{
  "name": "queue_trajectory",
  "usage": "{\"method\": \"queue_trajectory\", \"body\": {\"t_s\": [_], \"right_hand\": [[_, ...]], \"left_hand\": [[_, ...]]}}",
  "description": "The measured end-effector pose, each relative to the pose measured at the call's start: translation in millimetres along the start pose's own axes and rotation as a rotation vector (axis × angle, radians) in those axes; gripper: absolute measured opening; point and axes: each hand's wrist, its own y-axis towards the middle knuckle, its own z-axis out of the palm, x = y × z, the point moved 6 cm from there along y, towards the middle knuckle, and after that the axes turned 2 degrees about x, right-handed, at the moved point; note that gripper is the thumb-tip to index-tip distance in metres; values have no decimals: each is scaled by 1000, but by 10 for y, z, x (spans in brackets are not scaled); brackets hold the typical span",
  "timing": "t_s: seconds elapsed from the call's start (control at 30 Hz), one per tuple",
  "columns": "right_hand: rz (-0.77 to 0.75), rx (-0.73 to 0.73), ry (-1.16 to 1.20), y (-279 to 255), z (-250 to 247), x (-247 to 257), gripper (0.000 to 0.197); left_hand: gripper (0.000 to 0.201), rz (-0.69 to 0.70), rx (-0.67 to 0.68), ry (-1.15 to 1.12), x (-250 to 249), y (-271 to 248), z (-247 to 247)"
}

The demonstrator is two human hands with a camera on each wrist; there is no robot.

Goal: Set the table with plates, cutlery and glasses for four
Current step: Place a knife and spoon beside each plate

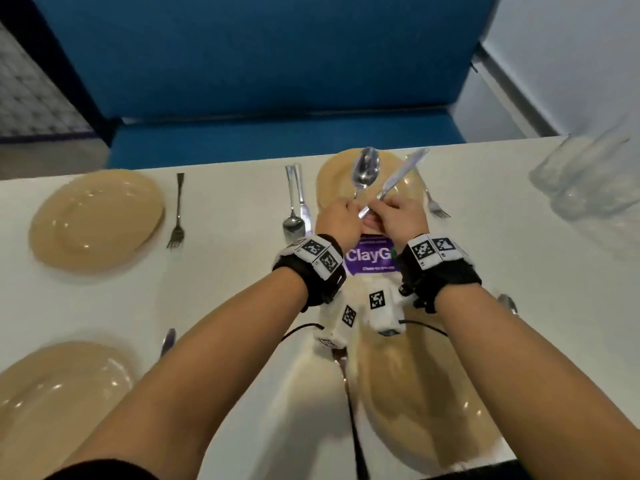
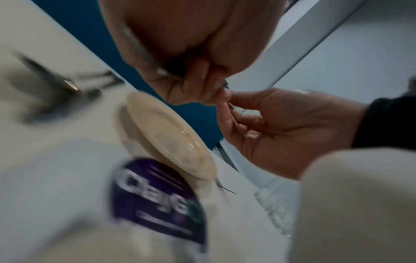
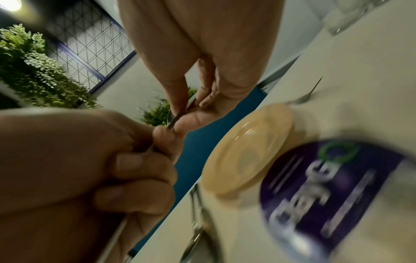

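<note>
1. We stand at a white table (image 1: 225,306) with a blue bench (image 1: 263,64) behind it and a purple sticker (image 1: 369,255) at its middle.
2. Four tan plates lie on the table; the far plate (image 1: 332,174) has a fork (image 1: 437,206) at its right, and clear glasses (image 1: 585,174) stand at the far right.
3. Our left hand (image 1: 341,216) pinches a shiny spoon (image 1: 365,169) upright above that plate.
4. Our right hand (image 1: 398,216) grips a knife (image 1: 398,176), tilted rightward beside the spoon.
</note>
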Motion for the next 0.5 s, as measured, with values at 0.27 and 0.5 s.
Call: {"method": "queue_trajectory", "body": {"t_s": [0.27,0.5], "right_hand": [[-448,168,-824,-492,1579,202,28],[-643,622,-1305,-739,2601,278,24]], "left_hand": [[29,22,-16,343,841,-319,-1606],[27,-72,-46,261,1355,-496,-2272]]}}
